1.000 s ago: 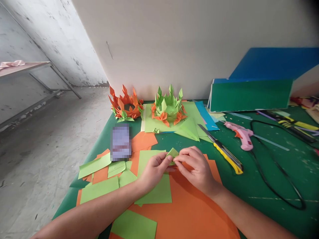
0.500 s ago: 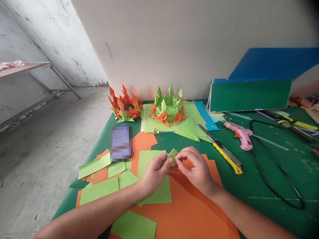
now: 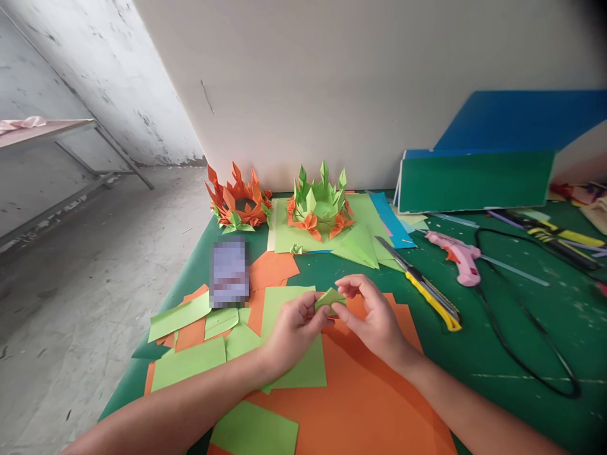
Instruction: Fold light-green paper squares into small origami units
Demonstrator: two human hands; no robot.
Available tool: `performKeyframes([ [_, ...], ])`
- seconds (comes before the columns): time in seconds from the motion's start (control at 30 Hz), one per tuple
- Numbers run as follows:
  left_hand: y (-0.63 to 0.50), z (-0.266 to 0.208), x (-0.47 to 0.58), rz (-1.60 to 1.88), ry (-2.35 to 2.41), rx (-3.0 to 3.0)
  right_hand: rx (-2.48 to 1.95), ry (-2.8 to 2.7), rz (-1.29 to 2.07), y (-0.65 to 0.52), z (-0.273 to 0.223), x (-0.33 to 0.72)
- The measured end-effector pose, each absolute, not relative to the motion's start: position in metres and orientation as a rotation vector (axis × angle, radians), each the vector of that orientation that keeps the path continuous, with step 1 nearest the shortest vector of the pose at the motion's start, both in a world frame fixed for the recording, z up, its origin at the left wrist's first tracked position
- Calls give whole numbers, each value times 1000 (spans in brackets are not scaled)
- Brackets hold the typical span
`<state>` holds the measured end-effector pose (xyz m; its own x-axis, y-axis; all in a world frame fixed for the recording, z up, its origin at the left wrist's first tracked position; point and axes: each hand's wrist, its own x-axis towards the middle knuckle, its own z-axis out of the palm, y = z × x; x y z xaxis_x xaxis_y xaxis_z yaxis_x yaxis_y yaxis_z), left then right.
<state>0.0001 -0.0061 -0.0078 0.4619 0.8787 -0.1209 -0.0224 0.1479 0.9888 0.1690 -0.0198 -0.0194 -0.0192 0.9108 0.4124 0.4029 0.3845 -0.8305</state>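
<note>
My left hand (image 3: 296, 322) is closed, pinching a small folded piece of green paper (image 3: 327, 299) between thumb and fingers. At the paper's right side, my right hand (image 3: 367, 309) has its thumb against the paper and its fingers lifted apart from the thumb. Below both hands lie a large orange sheet (image 3: 370, 392) and a green sheet (image 3: 298, 366). Farther back stand an orange folded-paper crown (image 3: 239, 202) and a green paper crown (image 3: 320, 199) with orange paper flowers round its base.
A yellow utility knife (image 3: 429, 294) with its blade out lies right of my hands. Beyond it are a pink glue gun (image 3: 458, 256) and its looping black cord (image 3: 502, 347). Left are a blurred-out rectangular object (image 3: 230, 272) and cut green paper pieces (image 3: 190, 363). A green board (image 3: 477, 183) stands behind.
My right hand's fingers have lifted and spread away from the thumb, where they were pinched at the green paper's edge. The folded paper has turned slightly; my left hand stays almost still.
</note>
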Motion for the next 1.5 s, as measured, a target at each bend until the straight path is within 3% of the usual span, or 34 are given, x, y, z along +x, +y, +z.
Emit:
performKeyframes([
  [0.2,-6,-11,-4,877,984,1300,-1171,-1639,800,-19,-15,169],
  [0.53,0,-8,-4,822,951,1444,-1084,-1648,741,-20,-13,172],
  [0.73,6,-6,-5,1061,985,1481,-1057,-1696,768,-23,-10,173],
  [0.87,3,-5,-4,1023,889,1459,-1037,-1741,777,-23,-11,174],
  [1.5,4,2,-1,831,826,879,-1060,-1870,319,-20,-21,172],
])
